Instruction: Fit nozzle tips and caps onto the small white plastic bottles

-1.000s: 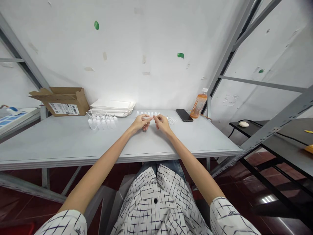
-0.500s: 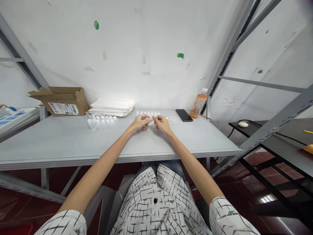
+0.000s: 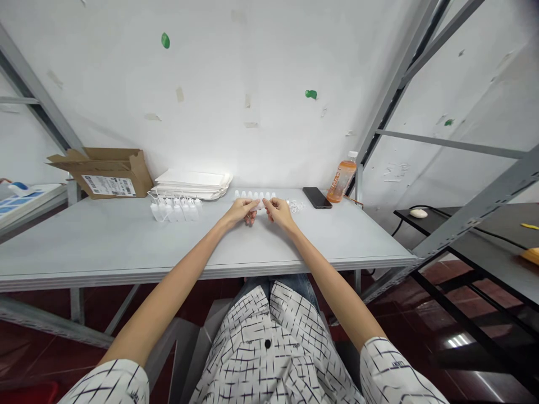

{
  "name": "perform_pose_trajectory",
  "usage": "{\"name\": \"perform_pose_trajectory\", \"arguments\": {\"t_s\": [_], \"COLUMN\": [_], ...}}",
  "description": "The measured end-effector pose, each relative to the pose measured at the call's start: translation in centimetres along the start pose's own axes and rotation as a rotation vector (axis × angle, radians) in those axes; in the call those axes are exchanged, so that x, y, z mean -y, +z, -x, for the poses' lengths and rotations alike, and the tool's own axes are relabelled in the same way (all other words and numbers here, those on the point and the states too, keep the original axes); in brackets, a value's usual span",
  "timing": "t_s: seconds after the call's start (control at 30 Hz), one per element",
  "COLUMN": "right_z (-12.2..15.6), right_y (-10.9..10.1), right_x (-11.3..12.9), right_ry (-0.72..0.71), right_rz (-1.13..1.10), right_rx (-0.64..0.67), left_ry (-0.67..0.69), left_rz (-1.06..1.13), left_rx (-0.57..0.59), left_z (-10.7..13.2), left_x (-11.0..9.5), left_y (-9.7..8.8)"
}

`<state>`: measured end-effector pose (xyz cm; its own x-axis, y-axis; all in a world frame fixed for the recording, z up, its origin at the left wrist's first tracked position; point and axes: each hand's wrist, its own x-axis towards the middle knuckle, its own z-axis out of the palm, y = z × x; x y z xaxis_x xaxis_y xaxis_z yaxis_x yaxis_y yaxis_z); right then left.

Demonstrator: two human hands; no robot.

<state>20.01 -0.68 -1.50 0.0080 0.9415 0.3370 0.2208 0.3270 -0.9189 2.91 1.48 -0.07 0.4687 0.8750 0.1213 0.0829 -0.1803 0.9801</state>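
Pinches a small white piece [image 3: 260,206] between the fingertips of the left hand [image 3: 241,212] and the right hand [image 3: 278,211], both grips clenched on it, just above the middle of the table [image 3: 126,247]. Too small to identify. Just beyond the hands at 12 o'clock, a row of little white bottles [image 3: 255,195]. At 10 o'clock, a cluster of capped bottles [image 3: 174,211], then a stack of white sheets [image 3: 193,182] and a cardboard box [image 3: 107,173]. At 2 o'clock, a phone [image 3: 317,197] and an orange drink bottle [image 3: 342,180].
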Motion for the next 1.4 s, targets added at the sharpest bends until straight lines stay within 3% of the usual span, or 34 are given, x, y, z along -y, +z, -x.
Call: {"name": "perform_pose_trajectory", "arguments": {"t_s": [0.2, 0.4, 0.53, 0.67, 0.83, 0.97, 1.07, 1.2, 1.4], "right_z": [0.1, 0.0, 0.0, -0.1, -0.2, -0.1, -0.3, -0.7, -0.6], "right_y": [0.0, 0.0, 0.0, 0.0, 0.0, 0.0, 0.0, -0.9, -4.8], "right_x": [0.1, 0.3, 0.3, 0.2, 0.0, 0.0, -0.1, -0.3, -0.5], "right_ry": [-0.011, 0.009, 0.002, 0.011, -0.007, -0.003, -0.015, -0.059, -0.154], "right_rz": [0.004, 0.003, 0.015, 0.021, 0.028, 0.026, 0.05, 0.143, 0.519], "right_rx": [-0.01, -0.021, -0.024, -0.029, -0.023, -0.029, -0.099, -0.306, -0.507], "left_ry": [0.06, 0.009, 0.091, 0.058, 0.108, 0.087, 0.055, 0.047, 0.025], "left_rz": [-0.038, -0.017, -0.023, -0.019, -0.046, -0.048, -0.021, 0.001, 0.004], "left_rx": [-0.09, -0.029, -0.113, -0.066, -0.115, -0.062, -0.07, -0.129, -0.178], "left_z": [0.0, 0.1, 0.1, 0.0, 0.0, 0.0, 0.0, 0.0, -0.1], "left_x": [-0.1, -0.1, -0.1, -0.1, 0.0, -0.1, -0.3, -0.4, -0.2], "left_y": [0.0, 0.0, -0.1, -0.1, -0.1, -0.1, -0.1, -0.2, -0.4]}}
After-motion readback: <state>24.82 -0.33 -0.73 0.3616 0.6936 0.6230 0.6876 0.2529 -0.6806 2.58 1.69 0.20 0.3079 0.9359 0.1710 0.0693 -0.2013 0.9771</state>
